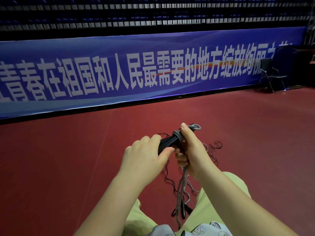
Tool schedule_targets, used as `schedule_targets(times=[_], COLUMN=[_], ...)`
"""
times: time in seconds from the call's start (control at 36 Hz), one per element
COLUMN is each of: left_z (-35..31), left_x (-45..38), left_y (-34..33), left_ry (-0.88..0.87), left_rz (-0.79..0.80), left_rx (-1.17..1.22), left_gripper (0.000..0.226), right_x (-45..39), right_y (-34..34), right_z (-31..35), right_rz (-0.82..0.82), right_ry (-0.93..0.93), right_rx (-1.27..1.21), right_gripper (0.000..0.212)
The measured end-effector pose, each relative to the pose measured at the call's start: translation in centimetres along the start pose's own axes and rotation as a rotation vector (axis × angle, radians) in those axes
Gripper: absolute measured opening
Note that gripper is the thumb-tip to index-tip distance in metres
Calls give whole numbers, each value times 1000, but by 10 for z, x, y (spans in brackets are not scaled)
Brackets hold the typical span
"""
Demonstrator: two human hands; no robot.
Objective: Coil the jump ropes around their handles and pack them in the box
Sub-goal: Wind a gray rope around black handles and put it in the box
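1. The left hand (144, 154) is gripping the black handles (167, 144) near their lower end, fingers curled over the top and thumb lying along the near side, holding the bundle steady above the red floor (68, 167).
2. The grey rope (178, 135) is lying in a few tight turns around the upper part of the handles, with a small loop standing out past the top; judged from this, the coiling is under way but not finished.
3. The right hand (190, 152) is closing round the wrapped section, thumb pressing on the turns near the top and fingers curled beneath, while more grey cord is hanging from it.
4. The loose length is trailing down between the person's knees toward further dark handles (230, 212) lying on the floor, which suggests other ropes are waiting to be coiled; thin frayed threads (211, 150) are spreading to the right of the hands.
5. No box is showing in this view, so whether anything is packed cannot be told; packing appears to remain entirely ahead.
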State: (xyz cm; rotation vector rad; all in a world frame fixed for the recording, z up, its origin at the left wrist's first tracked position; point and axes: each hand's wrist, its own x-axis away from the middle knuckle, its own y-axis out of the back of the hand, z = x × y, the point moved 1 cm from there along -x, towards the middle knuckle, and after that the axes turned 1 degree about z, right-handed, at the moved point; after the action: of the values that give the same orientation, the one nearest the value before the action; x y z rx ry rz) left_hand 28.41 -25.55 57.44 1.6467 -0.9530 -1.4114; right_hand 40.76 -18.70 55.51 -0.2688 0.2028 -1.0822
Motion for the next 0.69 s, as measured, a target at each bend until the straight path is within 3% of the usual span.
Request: schedule_targets(times=[0.14, 0.25, 0.36, 0.47, 0.58, 0.69], left_z=[2, 7, 11, 6, 4, 6], left_x=[4, 2, 9, 13, 8, 5], left_y=[16, 17, 9, 0, 3, 16], left_ry=[57, 45, 100, 19, -28, 45], left_rz=[361, 495, 789, 1038, 1149, 1021], left_rx=[445, 576, 1370, 1824, 1910, 1770], left_gripper=[26, 39, 49, 65, 64, 56], right_x=[-1, 4, 7, 11, 10, 10], right_y=[0, -1, 0, -2, -4, -7], right_z=[2, 5, 7, 17, 26, 38], right_rz=[13, 97, 236, 307, 320, 323], right_ry=[75, 136, 226, 300, 376, 353], right_rx=[-65, -62, -169, -159, -108, 14], right_gripper=[35, 34, 39, 46, 47, 46])
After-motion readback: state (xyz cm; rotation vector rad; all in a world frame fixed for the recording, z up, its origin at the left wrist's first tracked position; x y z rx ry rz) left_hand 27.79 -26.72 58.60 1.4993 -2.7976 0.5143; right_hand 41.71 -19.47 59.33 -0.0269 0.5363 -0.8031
